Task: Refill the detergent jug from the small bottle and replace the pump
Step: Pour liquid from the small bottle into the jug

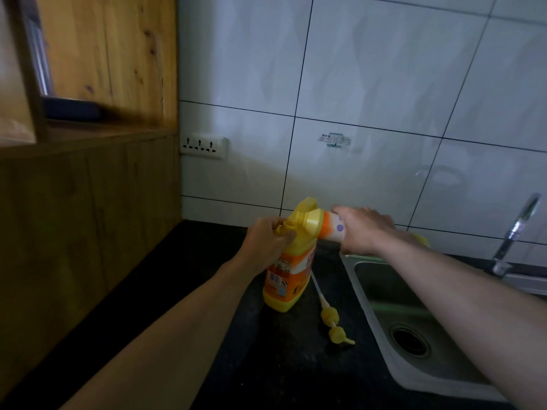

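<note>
Jug (285, 279) upright, left hand (266, 241) holding | small bottle (333, 229) sideways in right hand (362, 229)

A smooth yellow plastic jug (285, 270) with a glossy label is standing on a matt black counter (266, 365). A white plastic bottle (333, 229) is meeting its top. Right of the jug, a plastic pump (330, 315) is lying beside a dull metal sink (367, 315). Behind the jug, glossy tiles (370, 84) are gleaming; left of it, knotty wood panelling (88, 208) is showing grain.
</note>
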